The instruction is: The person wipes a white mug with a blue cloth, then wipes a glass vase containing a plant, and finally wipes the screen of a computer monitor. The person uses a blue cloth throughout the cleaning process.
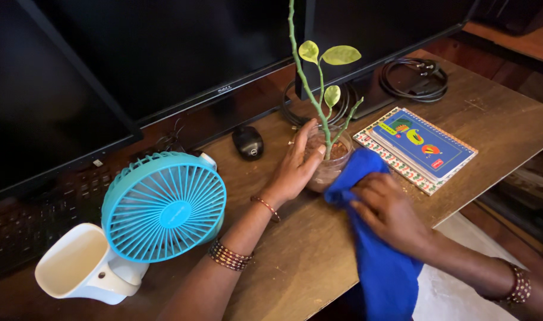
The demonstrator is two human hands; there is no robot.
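Two hands at work on one glass jar [329,166] standing on a wooden desk [301,255].

Left hand [295,169]: fingers wrapped around the jar's far and left side, grasping it and holding it upright.

Right hand [387,208]: clenched on a blue cloth [378,261], pressing a fold of it against the jar's right wall; the rest of the cloth hangs down past the desk edge.

Jar, contents: brown soil or wet matter, not clearly told, and a thin green plant [319,77] with a few pale leaves, rising tall from between the two hands.

Risks, as a judgement: the stem stands high above the grip, so a hard push from the cloth could tip the jar and spill its contents; the leaning stem could also knock the monitor [164,59] behind the grip.

Nearby: spiral notebook [417,148] just right of the cloth, within reach of a spill; black mouse [248,142] just behind the left hand; teal fan [163,207] and white cup [81,270] well to the left of the grip; coiled cable [414,77] beyond the notebook.
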